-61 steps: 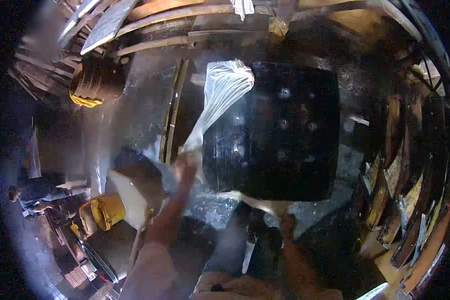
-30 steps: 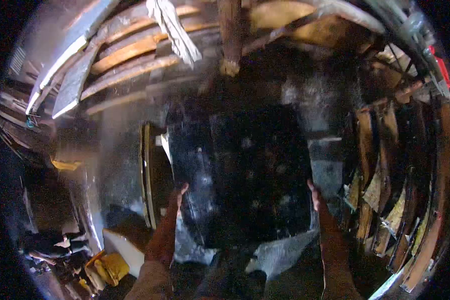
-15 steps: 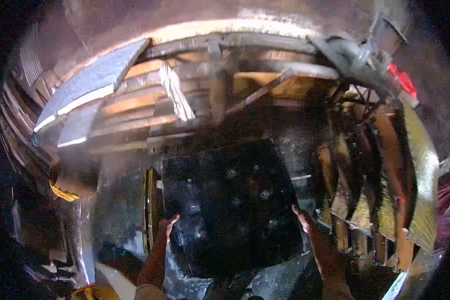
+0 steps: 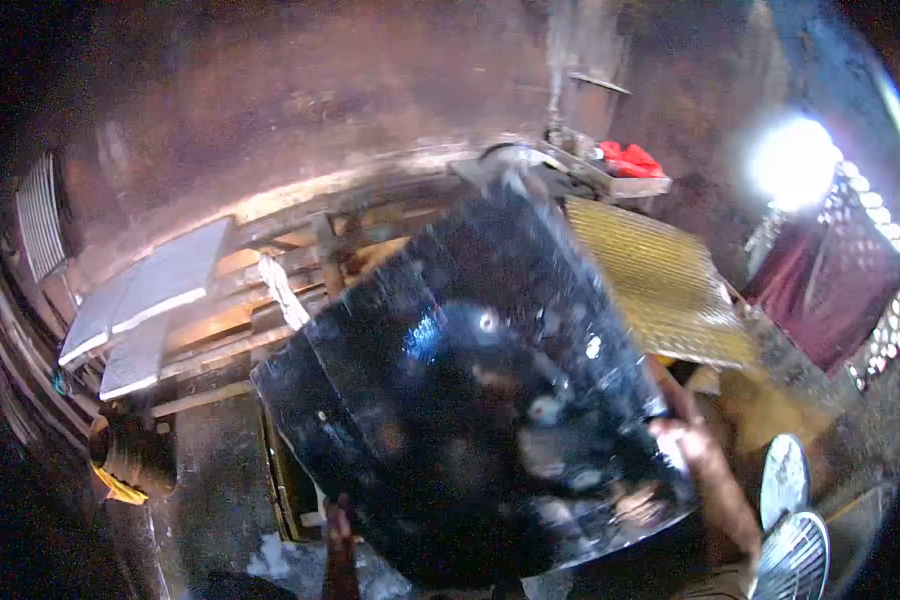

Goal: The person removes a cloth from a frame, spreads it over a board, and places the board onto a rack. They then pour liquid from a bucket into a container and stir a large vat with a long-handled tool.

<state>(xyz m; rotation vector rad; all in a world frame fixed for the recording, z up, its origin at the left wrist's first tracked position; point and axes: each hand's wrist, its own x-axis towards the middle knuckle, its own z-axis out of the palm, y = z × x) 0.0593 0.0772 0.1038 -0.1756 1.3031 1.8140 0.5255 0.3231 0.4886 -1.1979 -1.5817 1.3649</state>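
Note:
A large, flat black panel [image 4: 450, 400] with a glossy, spotted surface fills the middle of the view, tilted so one corner points up. My left hand [image 4: 340, 522] grips its lower left edge; the fingers behind the panel are hidden. On the right edge, my right hand [image 4: 682, 428] is closed around the side, partly washed out by glare. Both hands hold the panel up off the floor.
Behind the panel stands a wooden slatted rack [image 4: 210, 335] with grey boards [image 4: 160, 275] on it. A yellow patterned sheet [image 4: 660, 285] lies to the right. A rusty drum [image 4: 135, 455] is at left, a round fan [image 4: 792, 555] at lower right, and a maroon cloth [image 4: 820, 295] farther back.
The panel has been raised closer to me and turned, its upper part swinging rightward. My view has shifted up and to the right. Both hands still grip the edges.

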